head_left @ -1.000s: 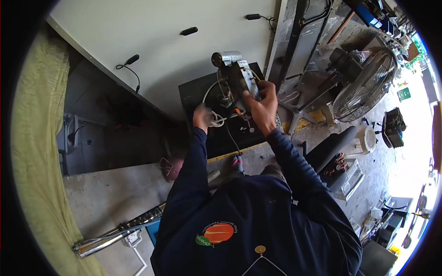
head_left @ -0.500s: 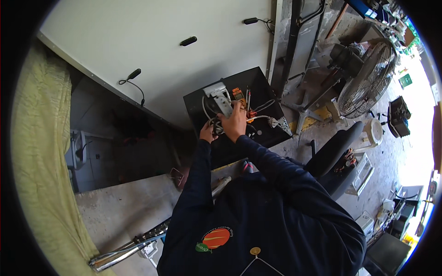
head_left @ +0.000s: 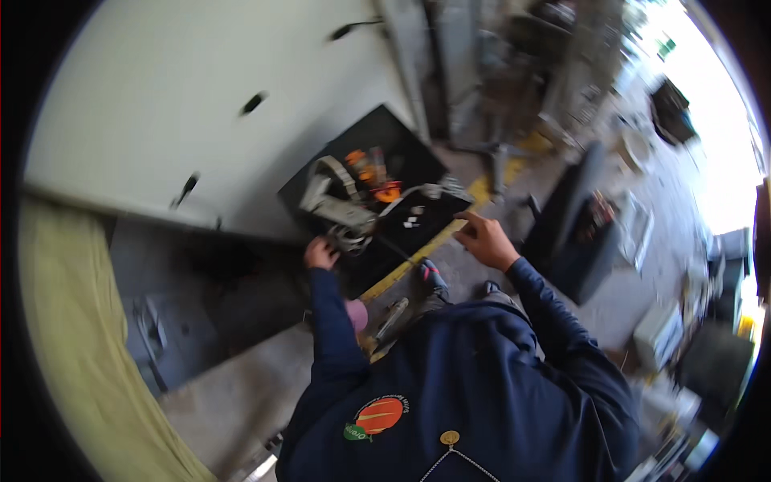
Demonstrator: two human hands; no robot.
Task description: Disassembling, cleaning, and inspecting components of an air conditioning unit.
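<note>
A small black table (head_left: pixel 405 140) stands against the white panel. On it a white-grey power strip (head_left: pixel 341 210) lies with its coiled cable (head_left: pixel 351 239). Behind and to the right of it lies an orange multimeter (head_left: pixel 360 165), beside an orange-red item (head_left: pixel 388 191) too blurred to name. My left hand (head_left: pixel 321 254) is at the table's left edge, next to the coil; blur hides whether it grips anything. My right hand (head_left: pixel 488 241) is by the table's right corner, index finger and thumb apart, with nothing visible between them. Small white pieces (head_left: pixel 413 217) lie on the tabletop.
A dark office chair (head_left: pixel 574 233) stands to the right, with a blurred fan stand (head_left: pixel 498 153) beyond it. A white plastic stool (head_left: pixel 634 151) is farther right. At the left hangs a yellow-green curtain (head_left: pixel 68 321). Small black handles (head_left: pixel 254 103) stick out from the white panel (head_left: pixel 185 72).
My right hand has left the power strip and moved right to the table's corner. The power strip now lies tilted differently beside its coil. The whole view has shifted and blurred.
</note>
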